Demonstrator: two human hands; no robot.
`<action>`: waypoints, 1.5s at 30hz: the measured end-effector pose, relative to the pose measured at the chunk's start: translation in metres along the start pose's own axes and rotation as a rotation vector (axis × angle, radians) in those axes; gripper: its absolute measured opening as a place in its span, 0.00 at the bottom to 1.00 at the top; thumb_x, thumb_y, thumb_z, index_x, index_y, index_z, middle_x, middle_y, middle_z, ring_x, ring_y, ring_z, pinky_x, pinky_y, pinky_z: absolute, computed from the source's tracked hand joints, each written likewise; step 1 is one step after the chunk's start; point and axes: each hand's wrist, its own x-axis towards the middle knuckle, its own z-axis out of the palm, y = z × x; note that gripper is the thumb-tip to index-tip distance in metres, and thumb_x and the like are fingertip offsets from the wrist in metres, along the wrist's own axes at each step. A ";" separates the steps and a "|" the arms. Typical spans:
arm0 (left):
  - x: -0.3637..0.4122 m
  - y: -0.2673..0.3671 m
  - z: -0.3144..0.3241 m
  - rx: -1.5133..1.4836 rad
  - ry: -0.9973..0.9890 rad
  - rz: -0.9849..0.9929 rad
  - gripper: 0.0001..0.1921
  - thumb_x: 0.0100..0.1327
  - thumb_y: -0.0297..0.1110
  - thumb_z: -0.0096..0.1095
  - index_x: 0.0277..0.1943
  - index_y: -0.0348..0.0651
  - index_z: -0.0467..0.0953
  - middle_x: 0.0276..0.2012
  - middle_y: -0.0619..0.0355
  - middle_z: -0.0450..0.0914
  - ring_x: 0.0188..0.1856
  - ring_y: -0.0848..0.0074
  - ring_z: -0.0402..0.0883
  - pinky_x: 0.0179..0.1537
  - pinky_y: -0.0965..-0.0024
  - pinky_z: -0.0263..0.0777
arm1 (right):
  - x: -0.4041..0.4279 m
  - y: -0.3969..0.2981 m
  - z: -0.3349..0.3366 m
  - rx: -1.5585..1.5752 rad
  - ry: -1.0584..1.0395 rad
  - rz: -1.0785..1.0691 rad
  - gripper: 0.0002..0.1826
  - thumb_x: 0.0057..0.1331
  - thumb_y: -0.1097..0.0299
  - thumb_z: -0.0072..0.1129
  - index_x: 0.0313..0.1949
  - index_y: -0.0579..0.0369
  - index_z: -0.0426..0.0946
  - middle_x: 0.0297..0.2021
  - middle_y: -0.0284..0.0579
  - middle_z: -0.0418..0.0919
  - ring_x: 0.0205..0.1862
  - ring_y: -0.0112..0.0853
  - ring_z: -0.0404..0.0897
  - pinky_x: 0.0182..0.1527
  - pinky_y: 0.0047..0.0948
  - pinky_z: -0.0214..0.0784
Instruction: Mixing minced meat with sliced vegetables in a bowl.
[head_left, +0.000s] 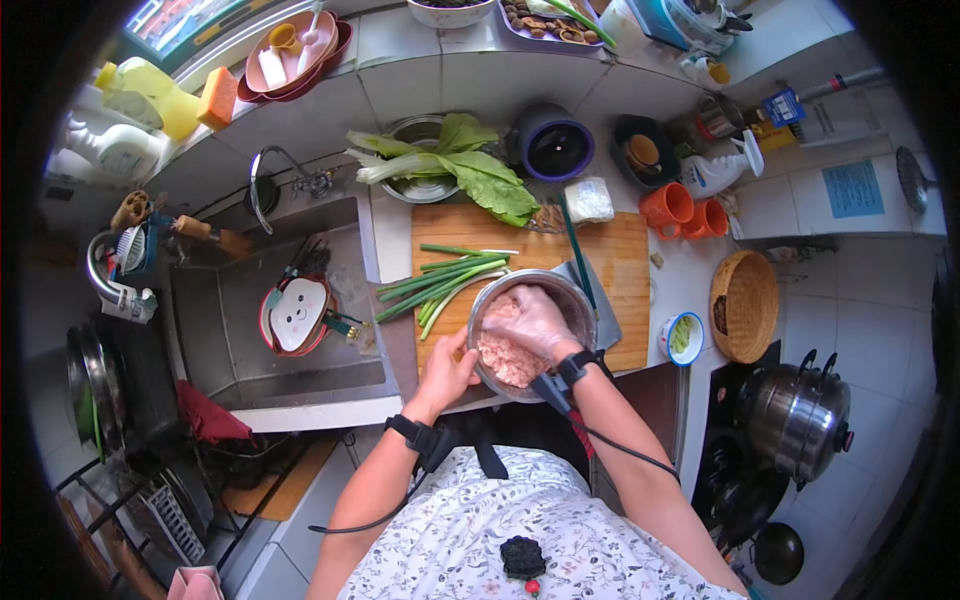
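Note:
My left hand (448, 369) holds the near left side of a metal mixing bowl (582, 313), thumb and fingers at its rim. Inside the bowl lies pink minced meat (510, 361). My right hand (535, 321), in a clear plastic glove, is down in the meat with its fingers curled and their tips partly hidden. The bowl covers the near edge of a wooden cutting board (628, 247). Spring onions (454, 279) lie just beyond my left hand. Right of the bowl, a cleaver blade (604, 304) rests on the board, with dark green chopsticks (576, 251) across it.
Leafy greens (480, 176) lie over a metal basin (420, 196) behind the board. A sink (210, 322) with dishes is at left. To the right stand orange mugs (667, 206), a small bowl of chopped greens (681, 337), a woven basket (746, 304) and a steel pot (799, 420).

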 end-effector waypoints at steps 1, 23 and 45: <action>0.003 -0.001 -0.004 0.002 0.002 0.000 0.21 0.66 0.22 0.58 0.62 0.37 0.71 0.42 0.54 0.65 0.32 0.71 0.81 0.29 0.71 0.85 | 0.001 -0.009 0.005 -0.131 0.004 -0.073 0.30 0.49 0.49 0.71 0.45 0.59 0.78 0.47 0.60 0.77 0.50 0.54 0.77 0.53 0.43 0.69; -0.027 0.001 0.028 -0.322 0.167 -0.206 0.22 0.70 0.21 0.51 0.63 0.40 0.54 0.41 0.55 0.67 0.32 0.75 0.79 0.36 0.68 0.85 | -0.080 0.004 0.009 -0.294 0.269 -0.441 0.32 0.56 0.59 0.66 0.58 0.59 0.71 0.58 0.56 0.69 0.63 0.51 0.65 0.66 0.48 0.53; -0.016 -0.013 0.007 -0.112 0.121 -0.116 0.09 0.72 0.28 0.50 0.52 0.36 0.66 0.44 0.52 0.76 0.39 0.72 0.82 0.35 0.69 0.86 | -0.027 0.001 0.032 0.243 0.422 -0.089 0.22 0.48 0.67 0.72 0.43 0.59 0.77 0.41 0.56 0.77 0.47 0.48 0.78 0.50 0.38 0.71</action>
